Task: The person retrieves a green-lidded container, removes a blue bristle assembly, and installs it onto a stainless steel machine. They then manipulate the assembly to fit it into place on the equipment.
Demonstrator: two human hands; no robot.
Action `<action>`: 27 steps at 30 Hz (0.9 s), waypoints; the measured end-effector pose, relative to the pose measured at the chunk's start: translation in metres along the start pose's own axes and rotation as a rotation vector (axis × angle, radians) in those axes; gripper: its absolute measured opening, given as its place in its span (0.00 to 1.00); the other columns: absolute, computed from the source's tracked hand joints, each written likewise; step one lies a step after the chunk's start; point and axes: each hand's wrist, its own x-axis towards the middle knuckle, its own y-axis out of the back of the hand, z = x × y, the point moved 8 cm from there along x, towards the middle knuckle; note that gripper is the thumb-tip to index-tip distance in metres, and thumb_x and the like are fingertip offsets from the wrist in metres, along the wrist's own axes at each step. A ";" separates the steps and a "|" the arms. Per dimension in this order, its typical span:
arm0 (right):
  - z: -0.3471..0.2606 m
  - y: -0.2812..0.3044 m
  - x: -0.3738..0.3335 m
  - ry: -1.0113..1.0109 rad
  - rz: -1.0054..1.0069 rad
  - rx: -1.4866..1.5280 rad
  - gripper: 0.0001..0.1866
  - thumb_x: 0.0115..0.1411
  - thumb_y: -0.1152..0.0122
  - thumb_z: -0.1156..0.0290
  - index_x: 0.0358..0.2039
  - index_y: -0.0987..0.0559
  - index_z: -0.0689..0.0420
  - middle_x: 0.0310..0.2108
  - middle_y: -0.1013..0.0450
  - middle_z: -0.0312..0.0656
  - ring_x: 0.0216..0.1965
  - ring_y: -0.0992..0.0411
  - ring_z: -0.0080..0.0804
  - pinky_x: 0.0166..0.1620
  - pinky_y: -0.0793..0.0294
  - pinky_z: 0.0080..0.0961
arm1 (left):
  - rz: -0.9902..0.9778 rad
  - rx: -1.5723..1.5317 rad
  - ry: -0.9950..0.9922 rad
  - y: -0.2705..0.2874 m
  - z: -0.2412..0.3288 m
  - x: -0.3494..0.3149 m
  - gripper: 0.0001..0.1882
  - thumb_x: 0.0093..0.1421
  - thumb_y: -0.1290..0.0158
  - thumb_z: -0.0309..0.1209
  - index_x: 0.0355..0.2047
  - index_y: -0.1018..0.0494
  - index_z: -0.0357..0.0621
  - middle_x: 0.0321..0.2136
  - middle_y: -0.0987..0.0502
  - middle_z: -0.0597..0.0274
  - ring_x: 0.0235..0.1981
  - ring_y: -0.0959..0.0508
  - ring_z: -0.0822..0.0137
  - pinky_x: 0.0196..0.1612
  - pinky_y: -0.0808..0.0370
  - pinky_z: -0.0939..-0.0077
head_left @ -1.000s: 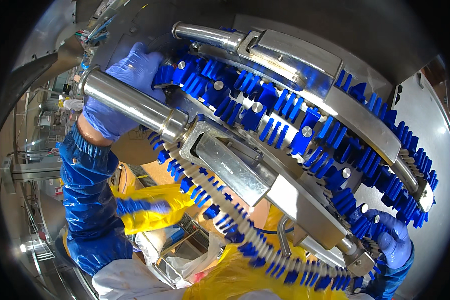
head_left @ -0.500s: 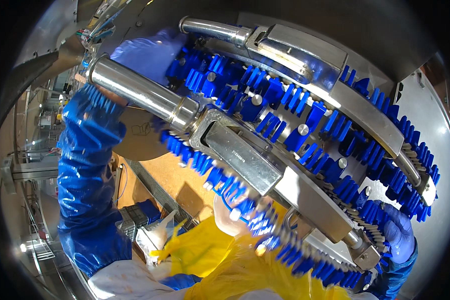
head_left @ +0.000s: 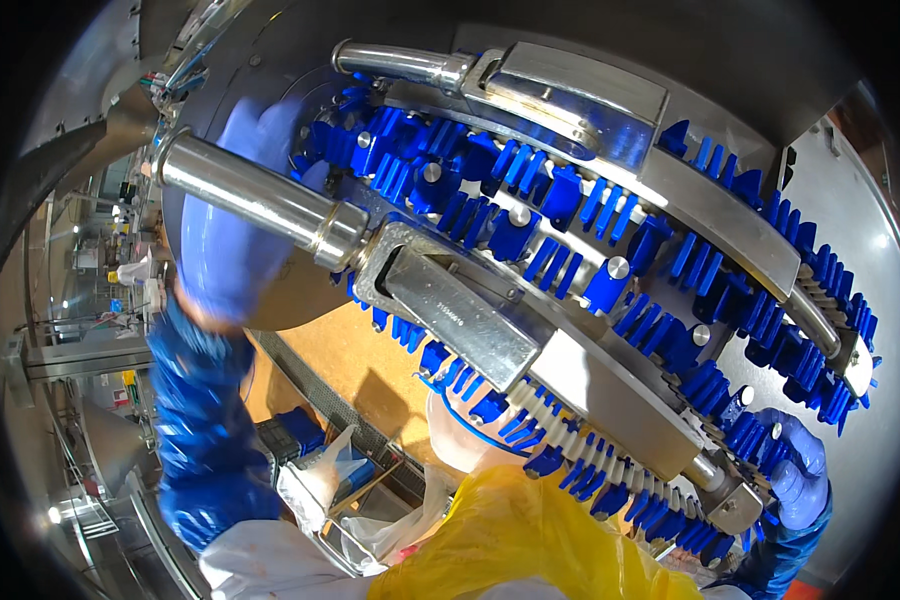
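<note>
A machine frame carries loops of chain [head_left: 515,235] set with blue plastic paddles and round metal pins. My left hand [head_left: 215,255], in a blue glove and somewhat blurred, is behind a shiny metal tube [head_left: 260,190] near the chain's left end. Its fingers stretch upward and look apart, with nothing seen in them; the tube covers part of the palm. At the lower right, my right hand [head_left: 802,478], also gloved, curls its fingers over the chain's edge. The fingertips there are partly hidden by the paddles.
Two metal arms with block-shaped housings [head_left: 470,315] run along the chain. A second tube [head_left: 400,62] sticks out at the top. Steel panels stand behind and to the right. Below are a yellow apron [head_left: 490,530], a clear plastic bag [head_left: 315,485] and a dark floor grating [head_left: 320,400].
My left hand has come away from the chain's left end, moving left and down. The paddles have shifted along the loop. My right hand keeps nearly the same place at the edge.
</note>
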 end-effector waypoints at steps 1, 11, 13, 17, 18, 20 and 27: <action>0.000 0.000 -0.005 -0.011 0.017 -0.044 0.37 0.62 0.42 0.41 0.50 0.26 0.69 0.44 0.24 0.50 0.44 0.23 0.35 0.50 0.26 0.27 | -0.069 -0.033 0.284 0.002 0.004 -0.015 0.31 0.57 0.43 0.30 0.62 0.36 0.42 0.51 0.26 0.47 0.50 0.24 0.51 0.55 0.27 0.64; 0.007 0.010 -0.017 -0.099 0.213 -0.036 0.39 0.58 0.42 0.35 0.45 0.26 0.65 0.36 0.29 0.37 0.37 0.32 0.22 0.42 0.34 0.20 | -0.127 -0.459 0.229 0.005 -0.034 -0.040 0.23 0.60 0.47 0.26 0.58 0.29 0.43 0.37 0.18 0.54 0.36 0.18 0.59 0.43 0.23 0.66; 0.013 0.019 -0.011 -0.106 0.150 0.017 0.40 0.57 0.41 0.34 0.46 0.26 0.65 0.38 0.28 0.36 0.38 0.32 0.22 0.43 0.34 0.20 | -0.179 -0.301 0.079 0.041 -0.028 -0.041 0.22 0.60 0.46 0.28 0.55 0.27 0.43 0.35 0.18 0.54 0.34 0.18 0.55 0.41 0.22 0.65; 0.001 0.009 -0.010 -0.080 0.104 -0.015 0.40 0.56 0.39 0.35 0.47 0.27 0.66 0.39 0.28 0.36 0.38 0.31 0.22 0.44 0.33 0.19 | 0.094 0.137 -0.304 0.030 -0.016 0.020 0.16 0.60 0.45 0.29 0.48 0.23 0.39 0.41 0.19 0.52 0.42 0.20 0.54 0.47 0.23 0.66; 0.002 0.008 -0.010 -0.078 0.107 -0.005 0.40 0.56 0.38 0.36 0.47 0.27 0.66 0.39 0.28 0.36 0.38 0.31 0.22 0.44 0.33 0.19 | -0.107 0.051 -0.238 0.008 -0.020 0.037 0.14 0.59 0.45 0.30 0.45 0.22 0.39 0.38 0.19 0.51 0.40 0.20 0.52 0.45 0.23 0.65; 0.008 0.002 -0.012 -0.079 0.149 0.018 0.40 0.56 0.38 0.36 0.47 0.27 0.66 0.40 0.28 0.37 0.39 0.31 0.22 0.44 0.33 0.19 | -0.487 -0.119 -0.105 -0.032 -0.022 0.066 0.12 0.58 0.44 0.33 0.38 0.19 0.39 0.33 0.19 0.49 0.37 0.20 0.48 0.43 0.23 0.63; 0.024 0.008 -0.019 -0.098 0.225 0.109 0.41 0.54 0.35 0.37 0.48 0.27 0.66 0.41 0.27 0.37 0.40 0.30 0.23 0.45 0.32 0.20 | -0.417 -0.044 -0.250 -0.016 -0.003 0.074 0.14 0.52 0.39 0.36 0.34 0.20 0.38 0.31 0.20 0.45 0.34 0.20 0.44 0.40 0.23 0.58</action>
